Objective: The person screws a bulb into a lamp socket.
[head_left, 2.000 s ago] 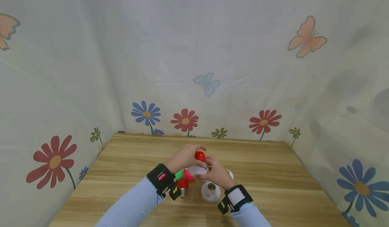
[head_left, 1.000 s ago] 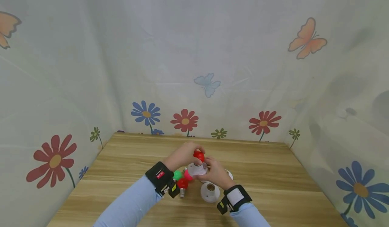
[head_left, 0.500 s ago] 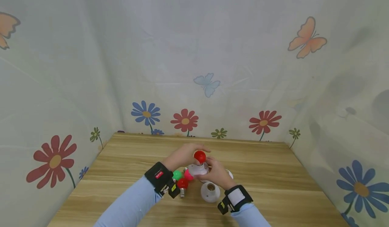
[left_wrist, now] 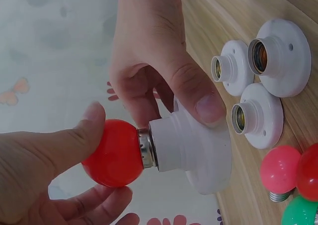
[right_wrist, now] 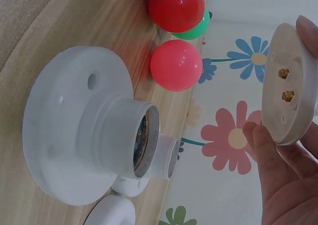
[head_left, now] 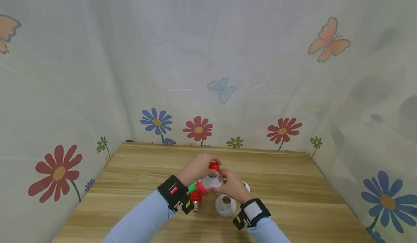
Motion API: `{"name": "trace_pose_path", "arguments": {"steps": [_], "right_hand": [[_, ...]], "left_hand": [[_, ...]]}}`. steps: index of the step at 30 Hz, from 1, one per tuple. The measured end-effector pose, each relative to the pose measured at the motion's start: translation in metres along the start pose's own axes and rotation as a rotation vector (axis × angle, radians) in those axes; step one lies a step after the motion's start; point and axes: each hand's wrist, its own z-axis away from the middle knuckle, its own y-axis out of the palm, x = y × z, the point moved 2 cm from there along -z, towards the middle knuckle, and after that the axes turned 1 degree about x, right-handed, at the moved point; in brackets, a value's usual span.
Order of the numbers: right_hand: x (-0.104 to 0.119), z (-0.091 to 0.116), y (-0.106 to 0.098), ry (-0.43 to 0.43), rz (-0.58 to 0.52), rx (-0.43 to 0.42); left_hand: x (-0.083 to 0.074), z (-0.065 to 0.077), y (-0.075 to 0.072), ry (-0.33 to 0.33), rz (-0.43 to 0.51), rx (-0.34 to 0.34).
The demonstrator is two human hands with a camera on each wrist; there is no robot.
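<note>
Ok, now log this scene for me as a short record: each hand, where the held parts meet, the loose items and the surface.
Left hand: holds a glossy red round bulb
Right hand: grips a white round lamp holder by its wide base
Meeting point: the bulb's silvery metal base enters the holder's socket, partly exposed; depth inside hidden
Loose holders: three matching white lamp holders, sockets open
Loose bulbs: round pink bulb, second red bulb, round green bulb
Surface: wood-grain table
</note>
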Motion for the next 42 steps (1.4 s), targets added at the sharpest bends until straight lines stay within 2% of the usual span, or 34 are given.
{"name": "trace_pose_path", "arguments": {"steps": [4,8,14,21,29,36,42], "right_hand": [[0.0003,-0.0008,-0.0002,-0.008,0.004,0.000],[0.0018,-0.0005,-0.0007,-0.017,0.004,0.000],[0.0023,0.0004,-0.0003,-0.008,0.012,-0.004],[0.0026,0.0002,0.0003,0.003,-0.029,0.015],[0.0040,0.0005,0.0005,-0.005,-0.036,0.031],[0.0028,0.0009,-0.0010,0.010,-0.033,0.031],[0.0004,0.0016,-0.0013,-0.003,-0.030,0.017]], "left_hand": [[0.0002,0.0003,0.0019,0.001,-0.032,-0.029],[0.0014,0.0006,0.0022,0.004,-0.035,-0.030],[0.0040,0.0012,-0.0014,0.045,-0.005,0.021],[0.0073,-0.0006,-0.0044,0.101,-0.018,0.075],[0.0059,-0.0004,-0.0043,0.061,0.036,0.075],[0.0033,-0.0024,-0.0015,-0.030,0.022,0.044],[0.0018,-0.0028,-0.0012,-0.036,0.013,0.031]]}}
